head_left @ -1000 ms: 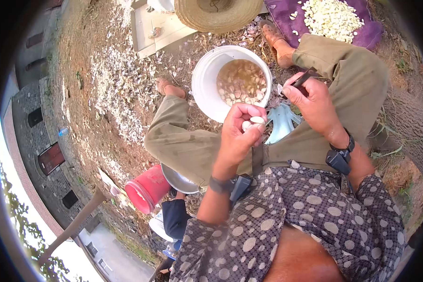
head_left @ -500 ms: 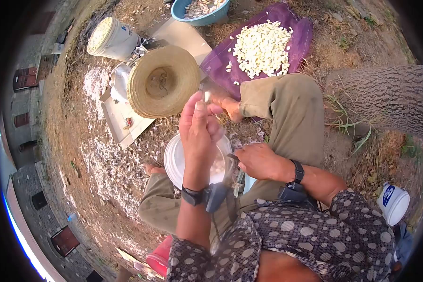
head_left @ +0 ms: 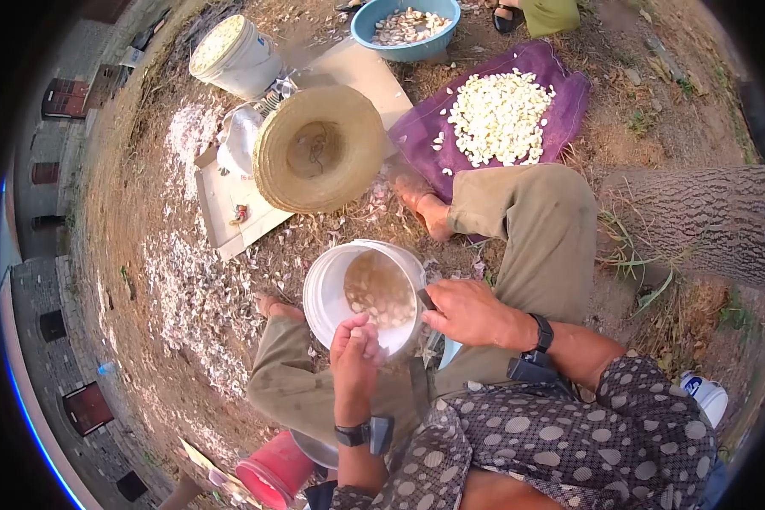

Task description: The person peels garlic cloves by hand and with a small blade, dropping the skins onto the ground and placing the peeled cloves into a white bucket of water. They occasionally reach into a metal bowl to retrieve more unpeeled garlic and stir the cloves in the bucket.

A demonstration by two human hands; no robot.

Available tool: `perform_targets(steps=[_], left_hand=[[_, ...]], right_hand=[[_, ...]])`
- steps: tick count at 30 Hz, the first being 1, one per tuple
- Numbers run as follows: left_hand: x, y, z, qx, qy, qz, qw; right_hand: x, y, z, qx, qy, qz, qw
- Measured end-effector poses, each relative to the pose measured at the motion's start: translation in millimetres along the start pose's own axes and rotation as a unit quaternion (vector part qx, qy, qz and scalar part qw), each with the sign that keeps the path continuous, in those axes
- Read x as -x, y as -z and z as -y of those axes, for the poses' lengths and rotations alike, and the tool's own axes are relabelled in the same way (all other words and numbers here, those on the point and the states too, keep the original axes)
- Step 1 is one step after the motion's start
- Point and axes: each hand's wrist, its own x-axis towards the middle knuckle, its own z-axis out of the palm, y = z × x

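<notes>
A white bucket (head_left: 316,293) between my legs holds cloudy water with pale garlic cloves (head_left: 387,311) in it. Over the bucket's near rim is my left hand (head_left: 354,353), fingers curled in a pinch; what they hold, if anything, is hard to make out. My right hand (head_left: 473,313) is closed beside the bucket's right rim, gripping a small dark knife (head_left: 425,298), mostly hidden by the fingers. Past my foot, a pile of peeled garlic cloves (head_left: 500,119) lies on a purple cloth (head_left: 567,106).
A straw hat (head_left: 357,153) rests on cardboard (head_left: 268,223). Farther off stand a full white bucket (head_left: 251,68) and a blue basin (head_left: 408,49) of garlic. Garlic skins (head_left: 200,314) litter the ground. A tree trunk (head_left: 697,223) lies right, a red bucket (head_left: 276,467) near left. Another person's foot (head_left: 507,19) shows at the top.
My left hand has come down from above the bucket to its near rim; the white clove at its fingertips is no longer visible there. My right hand stays beside the bucket.
</notes>
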Motion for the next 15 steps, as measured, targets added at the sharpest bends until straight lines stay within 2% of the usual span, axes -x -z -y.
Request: perform_targets(steps=[2, 3, 6, 13, 15], left_hand=[[3.9, 15.1, 9.4, 0.014, -0.005, -0.004, 1.000], [4.7, 11.4, 13.2, 0.009, -0.017, -0.042, 0.999], [5.8, 15.4, 22.0, 0.024, -0.038, -0.045, 0.998], [-18.3, 35.1, 49.4, -0.014, -0.161, -0.096, 0.982], [-16.8, 43.6, 53.7, 0.037, -0.169, -0.092, 0.981]], right_hand=[[-1.7, -4.1, 7.8, -0.024, 0.020, -0.005, 1.000], [-2.7, -8.5, 10.2, -0.025, 0.041, -0.017, 0.999], [-4.3, -20.3, 19.4, -0.038, 0.060, -0.015, 0.997], [-11.8, -43.9, 52.6, -0.081, 0.114, -0.059, 0.988], [-10.9, -54.2, 59.6, -0.128, 0.117, -0.066, 0.983]])
